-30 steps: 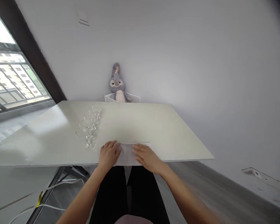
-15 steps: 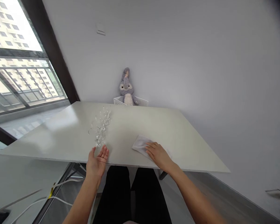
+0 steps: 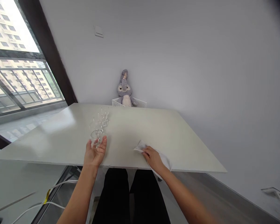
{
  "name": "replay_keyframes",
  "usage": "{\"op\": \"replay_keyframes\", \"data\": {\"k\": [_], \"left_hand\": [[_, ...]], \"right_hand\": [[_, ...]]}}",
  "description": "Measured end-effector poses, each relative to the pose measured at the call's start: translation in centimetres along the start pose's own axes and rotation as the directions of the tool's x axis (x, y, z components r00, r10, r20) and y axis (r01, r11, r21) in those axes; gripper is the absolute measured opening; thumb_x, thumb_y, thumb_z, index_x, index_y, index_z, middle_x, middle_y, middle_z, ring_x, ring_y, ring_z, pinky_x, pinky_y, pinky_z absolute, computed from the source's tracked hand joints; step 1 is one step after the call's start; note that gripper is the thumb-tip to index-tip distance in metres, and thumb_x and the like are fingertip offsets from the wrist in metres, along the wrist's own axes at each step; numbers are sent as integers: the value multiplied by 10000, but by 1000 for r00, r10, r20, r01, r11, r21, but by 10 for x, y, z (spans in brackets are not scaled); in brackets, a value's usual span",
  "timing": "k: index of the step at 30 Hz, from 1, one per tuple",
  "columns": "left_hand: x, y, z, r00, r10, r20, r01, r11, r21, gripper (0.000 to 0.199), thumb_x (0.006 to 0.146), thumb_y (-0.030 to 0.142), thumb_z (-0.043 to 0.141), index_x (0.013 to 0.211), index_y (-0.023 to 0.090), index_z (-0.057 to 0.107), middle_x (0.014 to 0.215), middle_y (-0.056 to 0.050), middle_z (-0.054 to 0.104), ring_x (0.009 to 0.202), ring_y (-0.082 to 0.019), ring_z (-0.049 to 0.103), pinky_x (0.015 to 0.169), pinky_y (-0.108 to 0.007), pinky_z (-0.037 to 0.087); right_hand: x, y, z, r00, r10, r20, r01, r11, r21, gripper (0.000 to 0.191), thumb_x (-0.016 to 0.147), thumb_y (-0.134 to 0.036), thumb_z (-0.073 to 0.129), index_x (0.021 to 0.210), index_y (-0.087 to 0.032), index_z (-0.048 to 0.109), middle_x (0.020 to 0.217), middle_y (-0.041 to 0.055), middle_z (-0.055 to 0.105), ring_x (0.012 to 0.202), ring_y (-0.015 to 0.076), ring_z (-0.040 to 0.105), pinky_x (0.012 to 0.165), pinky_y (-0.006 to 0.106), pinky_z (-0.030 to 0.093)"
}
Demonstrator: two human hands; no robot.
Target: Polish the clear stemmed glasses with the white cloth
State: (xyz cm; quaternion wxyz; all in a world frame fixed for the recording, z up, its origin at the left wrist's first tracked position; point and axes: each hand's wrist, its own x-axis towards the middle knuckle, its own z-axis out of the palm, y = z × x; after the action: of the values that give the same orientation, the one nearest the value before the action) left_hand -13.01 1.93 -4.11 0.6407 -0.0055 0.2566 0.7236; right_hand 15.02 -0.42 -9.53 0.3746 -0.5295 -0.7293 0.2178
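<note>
Several clear glass pieces [image 3: 102,119] stand in a loose row on the left part of the white table [image 3: 130,124]. My left hand [image 3: 95,152] is palm up at the near end of the row, fingers apart and curled beside the nearest round glass rim [image 3: 96,134]; whether it touches the glass is hard to tell. On the right, my right hand [image 3: 153,159] has its fingers closed on a white cloth [image 3: 163,159], which lies bunched on the table near the front edge, with part of it under the hand and wrist.
Behind the table's far edge, a grey plush rabbit [image 3: 124,90] sits in a white perforated basket [image 3: 141,103] against the wall. White cables [image 3: 35,205] run at the lower left, beside a dark metal frame. A window is on the left.
My right hand has gone from lying flat on the cloth to gripping it, and the cloth is now lifted and creased. My left hand has moved slightly forward and left, closer to the nearest glass.
</note>
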Motion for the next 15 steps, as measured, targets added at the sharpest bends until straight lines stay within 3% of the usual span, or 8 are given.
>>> {"op": "replay_keyframes", "data": {"k": [2,3,5,7,8,10,13,15], "left_hand": [[-8,-13,1,998,-23,53,17,995,100,164,810,286,492,867,133,471,1043,-175,568,1052,-267,548,712,-316,550],[-12,-21,2,995,-46,84,33,988,151,150,802,263,507,877,134,489,1025,-167,582,1047,-263,552,719,-303,546],[-21,-40,5,981,-105,161,65,970,233,156,789,226,532,919,142,510,1007,-147,603,1044,-248,557,758,-299,528],[-27,-61,8,961,-144,238,72,955,287,185,775,226,561,943,159,522,989,-121,621,1032,-234,565,802,-307,502],[-29,-71,10,949,-159,272,71,949,308,198,769,235,574,949,169,526,981,-105,627,1023,-227,570,820,-311,488],[-34,-89,14,923,-189,335,70,939,337,230,761,258,588,974,191,532,978,-77,633,1009,-211,576,843,-318,463],[-39,-108,19,905,-188,381,39,930,366,311,751,285,598,1045,218,522,970,-45,630,928,-167,597,826,-293,449],[-42,-113,22,914,-179,364,16,913,408,373,746,300,600,1099,226,504,951,-34,628,836,-140,602,781,-265,451]], "right_hand": [[-4,-2,-5,962,236,-138,-171,913,369,209,768,-340,543,809,-167,654,744,34,614,699,165,553,672,290,445],[-6,-4,-9,912,373,-168,-223,797,561,239,747,-374,564,824,-161,641,726,25,621,667,160,557,639,281,451],[-9,-12,-20,806,573,-148,-215,518,828,316,711,-418,599,898,-164,610,740,17,640,633,152,574,595,267,462],[-11,-25,-29,751,648,-132,-152,363,919,349,700,-428,613,946,-181,590,770,16,653,637,150,593,597,265,475],[-11,-34,-30,743,653,-147,-128,355,926,342,711,-426,606,957,-189,588,789,18,656,657,151,600,615,269,482],[-11,-54,-28,768,603,-214,-91,434,896,310,756,-422,563,959,-192,599,848,31,660,726,158,606,684,289,488],[-10,-78,-12,908,337,-249,-37,656,754,333,837,-414,450,1025,-193,611,1073,61,613,886,181,583,816,345,460],[-8,-84,-2,962,168,-214,1,784,620,357,861,-401,407,1112,-213,579,1190,61,550,1015,199,536,900,375,411]]}}
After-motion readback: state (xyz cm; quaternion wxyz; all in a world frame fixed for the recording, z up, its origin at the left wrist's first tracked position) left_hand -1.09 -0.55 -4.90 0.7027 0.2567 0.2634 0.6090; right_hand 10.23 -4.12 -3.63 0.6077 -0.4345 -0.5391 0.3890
